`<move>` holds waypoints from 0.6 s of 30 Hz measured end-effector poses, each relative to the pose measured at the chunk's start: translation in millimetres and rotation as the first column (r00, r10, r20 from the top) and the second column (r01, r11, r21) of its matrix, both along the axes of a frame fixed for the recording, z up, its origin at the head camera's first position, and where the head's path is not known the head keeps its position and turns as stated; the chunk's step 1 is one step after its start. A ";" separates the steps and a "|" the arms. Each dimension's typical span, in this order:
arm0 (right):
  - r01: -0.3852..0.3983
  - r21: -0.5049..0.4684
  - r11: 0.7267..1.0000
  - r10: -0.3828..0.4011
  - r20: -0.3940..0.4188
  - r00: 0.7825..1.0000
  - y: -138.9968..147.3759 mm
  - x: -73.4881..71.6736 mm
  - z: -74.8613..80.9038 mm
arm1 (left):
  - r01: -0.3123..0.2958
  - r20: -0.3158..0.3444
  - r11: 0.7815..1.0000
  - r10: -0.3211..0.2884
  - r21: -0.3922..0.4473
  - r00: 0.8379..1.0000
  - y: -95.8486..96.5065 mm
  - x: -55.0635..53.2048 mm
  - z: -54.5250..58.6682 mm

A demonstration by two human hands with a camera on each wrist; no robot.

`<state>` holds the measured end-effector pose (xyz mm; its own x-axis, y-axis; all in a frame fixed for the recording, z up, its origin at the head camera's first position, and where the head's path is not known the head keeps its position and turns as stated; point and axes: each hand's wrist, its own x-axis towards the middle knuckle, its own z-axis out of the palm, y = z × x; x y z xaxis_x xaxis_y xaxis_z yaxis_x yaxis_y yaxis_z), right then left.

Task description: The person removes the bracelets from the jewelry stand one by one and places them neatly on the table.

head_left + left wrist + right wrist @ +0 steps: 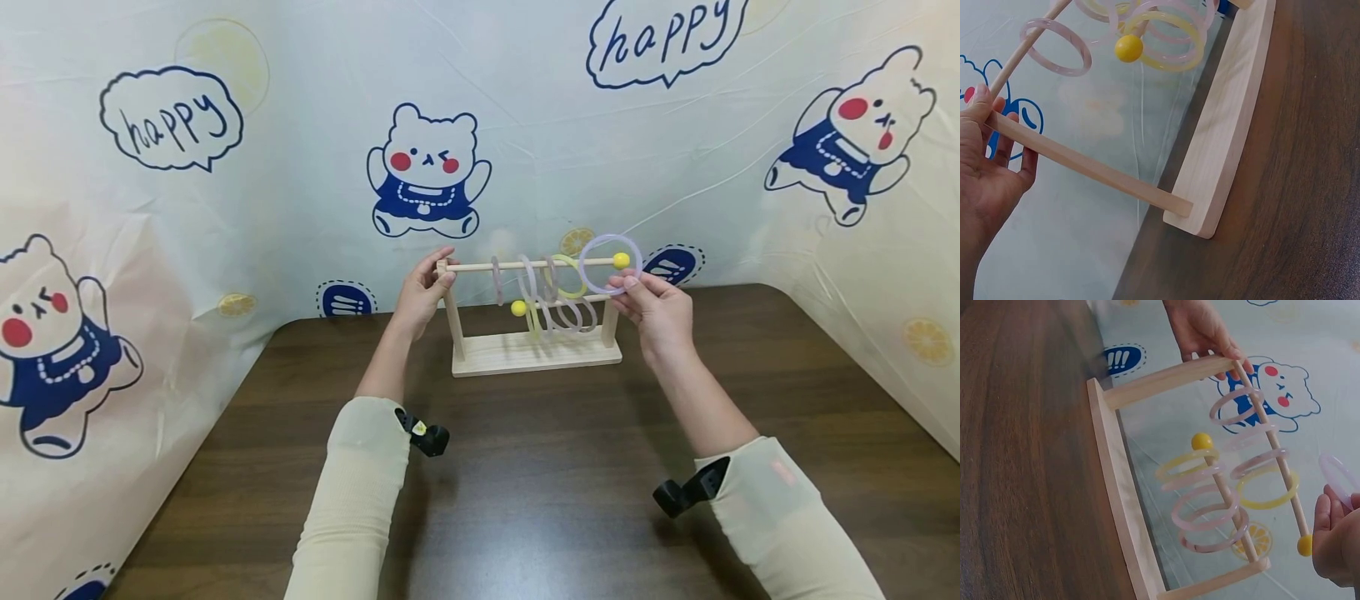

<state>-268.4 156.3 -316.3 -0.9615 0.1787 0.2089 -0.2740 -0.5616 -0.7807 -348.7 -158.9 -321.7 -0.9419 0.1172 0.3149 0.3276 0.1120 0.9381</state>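
A light wooden ring rack (540, 358) stands on the table, with one post at each end of its base and two rods. My left hand (422, 298) grips the top of the left post, thumb in front. Between thumb and fingers my right hand (663, 321) pinches a pale purple ring (1330, 474). In the head view the ring overlaps the upper rod's yellow end ball (621, 261); the right wrist view shows it beside the ball, off the rod. Several pink, purplish and yellow rings hang on the upper rod (1285, 474) and lower rod (1245, 540).
The lower rod ends in another yellow ball (518, 308), pointing left. Behind the dark wooden table (525, 467) hangs a pale cloth (540, 183) printed with bears. A black wrist camera (427, 437) sits on the left sleeve, another camera (686, 492) on the right.
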 end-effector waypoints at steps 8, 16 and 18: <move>-0.010 0.021 1.000 0.009 0.024 1.000 -8.3 0.8 -1.9 | -0.007 -0.001 1.000 0.007 -0.007 1.000 -0.3 -0.6 -0.9; -0.033 0.073 0.997 0.030 0.044 0.999 -17.0 2.9 -7.6 | -0.008 -0.005 1.000 0.008 0.003 1.000 0.1 -1.1 -1.4; -0.047 0.079 0.996 0.043 0.049 0.998 -18.7 3.5 -9.8 | -0.007 -0.005 1.000 0.007 0.004 1.000 0.1 -1.0 -1.5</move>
